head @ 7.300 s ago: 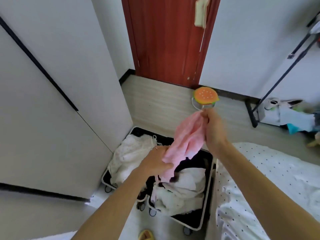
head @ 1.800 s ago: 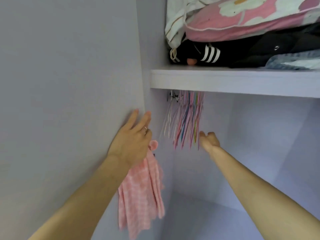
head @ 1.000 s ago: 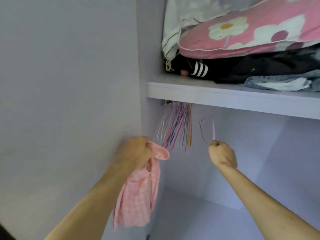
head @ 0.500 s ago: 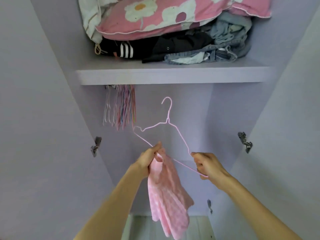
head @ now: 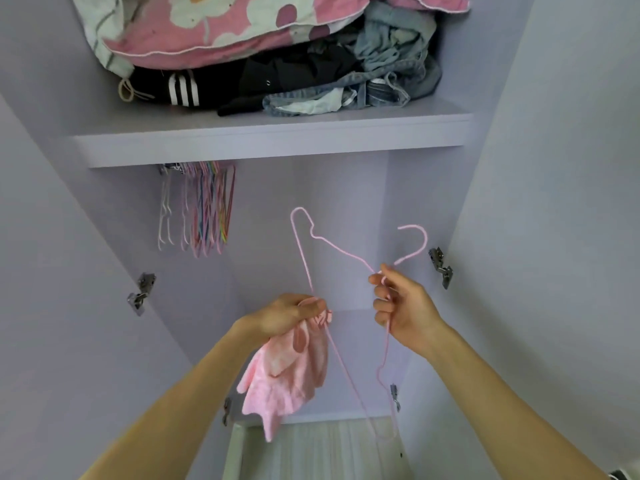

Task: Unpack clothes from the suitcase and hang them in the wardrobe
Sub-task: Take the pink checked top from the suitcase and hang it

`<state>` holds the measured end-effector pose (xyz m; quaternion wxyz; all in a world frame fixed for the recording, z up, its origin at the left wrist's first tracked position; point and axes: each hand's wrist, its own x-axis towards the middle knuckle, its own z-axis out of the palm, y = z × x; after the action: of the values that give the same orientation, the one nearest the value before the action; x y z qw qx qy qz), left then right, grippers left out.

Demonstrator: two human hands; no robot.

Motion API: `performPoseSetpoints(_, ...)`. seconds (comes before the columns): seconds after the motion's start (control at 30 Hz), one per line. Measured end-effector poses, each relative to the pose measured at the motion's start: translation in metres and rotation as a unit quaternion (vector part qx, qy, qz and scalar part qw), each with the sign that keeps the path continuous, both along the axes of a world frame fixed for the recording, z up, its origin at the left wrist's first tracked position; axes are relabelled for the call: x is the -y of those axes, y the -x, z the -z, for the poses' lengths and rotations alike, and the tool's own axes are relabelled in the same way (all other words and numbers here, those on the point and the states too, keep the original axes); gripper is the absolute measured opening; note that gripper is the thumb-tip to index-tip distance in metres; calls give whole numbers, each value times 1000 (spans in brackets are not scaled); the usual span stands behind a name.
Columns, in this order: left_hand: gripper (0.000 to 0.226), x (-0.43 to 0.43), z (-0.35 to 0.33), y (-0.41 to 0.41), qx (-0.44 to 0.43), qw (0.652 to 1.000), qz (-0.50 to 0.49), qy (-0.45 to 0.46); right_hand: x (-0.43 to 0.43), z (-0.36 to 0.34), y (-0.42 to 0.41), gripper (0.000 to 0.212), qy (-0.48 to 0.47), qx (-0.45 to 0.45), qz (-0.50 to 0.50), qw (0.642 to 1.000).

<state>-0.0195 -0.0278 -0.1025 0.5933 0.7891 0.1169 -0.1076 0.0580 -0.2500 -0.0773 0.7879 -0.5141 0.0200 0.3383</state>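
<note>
left hand point(head: 287, 315) clenches the top point(head: 287, 375), right hand point(head: 405, 306) pinches the hanger point(head: 343, 251) neck; its tilted wire could snag the bunched cloth.

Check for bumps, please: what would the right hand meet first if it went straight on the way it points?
The right hand points up-left: likely the wardrobe back wall first, perhaps the spare hangers; depth unclear.

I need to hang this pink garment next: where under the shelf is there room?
Free: beneath the shelf, from the bunched hangers rightward to the right wall. Crowded: the left end, packed with hangers; the shelf top, piled with clothes.
</note>
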Motion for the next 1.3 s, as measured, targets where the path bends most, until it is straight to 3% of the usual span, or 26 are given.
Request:
performPoseSetpoints(0.1, 26, 4, -11, -2, 12, 996, 36, -78, 2, -3, -9, 46, 74, 29, 34, 996)
performPoseSetpoints(0.2, 23, 4, -18, -4, 18, 996, -8, -92, 3, 9, -8, 55, 153, 55, 66, 985)
performPoseSetpoints(0.37, 16, 5, -32, -4, 35, 992, 46, -110, -7, 20, 11, 48, 221, 110, -18, 969)
performPoseSetpoints(0.43, 25, 8, -36, -4, 36, 993, 55, -94, -13, 20, 20, 48, 207, 133, -52, 968)
performPoseSetpoints(0.53, 28, 13, -38, -6, 47, 992, 66, -101, -21, 22, 25, 33, 169, 141, -76, 973)
performPoseSetpoints(0.7, 44, 1, -37, -4, 32, 982, 18, -183, -28, 26, 13, 16, 165, 140, -36, 976)
performPoseSetpoints(0.8, 37, -14, -39, 4, -7, 977, 31, -212, -25, 21, 5, 11, 178, 158, -10, 971)
performPoseSetpoints(1.0, 12, -50, -42, 20, -31, 984, 3, -178, -19, 11, -18, 8, 222, 167, 73, 958)
performPoseSetpoints(1.1, 9, -60, -44, 24, -58, 952, 39, -299, -18, 7, -24, 6, 250, 195, 94, 944)
performPoseSetpoints(1.2, 12, -58, -48, 21, -57, 869, 77, -485, -22, 3, -28, 8, 302, 242, 103, 916)
performPoseSetpoints(1.3, 25, -70, -55, 20, -35, 870, 0, -492, -17, 1, -35, 17, 349, 260, 132, 891)
